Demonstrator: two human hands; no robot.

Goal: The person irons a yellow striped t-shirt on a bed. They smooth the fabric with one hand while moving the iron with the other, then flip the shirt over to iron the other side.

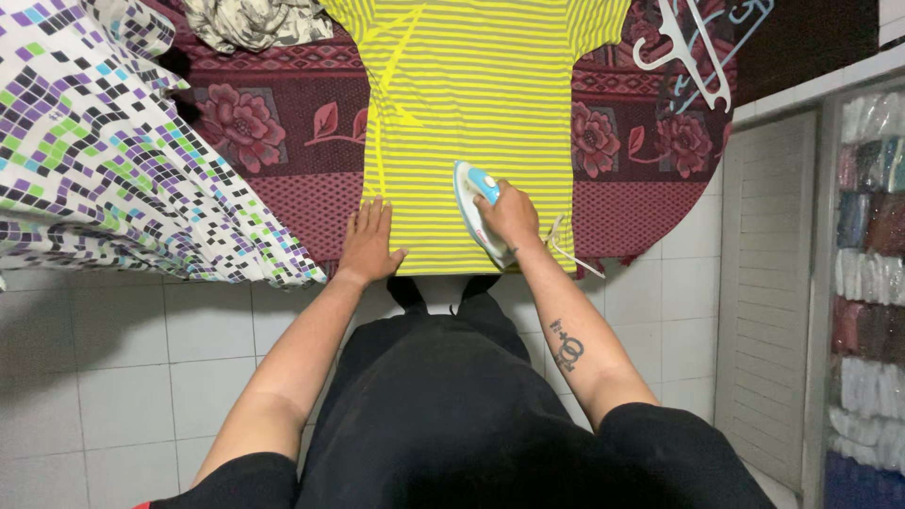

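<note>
my right hand is clamped round the handle of the iron, a white and blue one, soleplate down on the striped shirt near its bottom hem, a bit right of centre. fingers closed tight over the handle, so the iron sits flat and doesn't tip. its cord trails off to the right, over the edge of the cover, out of the way of the plate.

my left hand grips nothing: palm down, fingers together & straight, pressed flat at the shirt's lower left corner, half on the fabric, half on the cover beside it. prob there to pin the cloth taut so it doesn't bunch under the iron.

shirt is yellow w/ thin pale stripes, spread flat, hem toward me, sleeves out at the far end. it lies on a maroon flowered cover that pads the surface under it.

counts: 1 iron, 1 shirt laid out, 2 hands, both mine. 1 crumpled grey-ish garment at the far edge, left of the shirt, apart from it. 1 mosaic-print cloth w/ purple & green squares, hanging off at left. hangers top right, looks like 2, white & pale blue, overlapped so can't be sure. shelf of folded fabrics far right, too many to count. white tile floor below.
</note>
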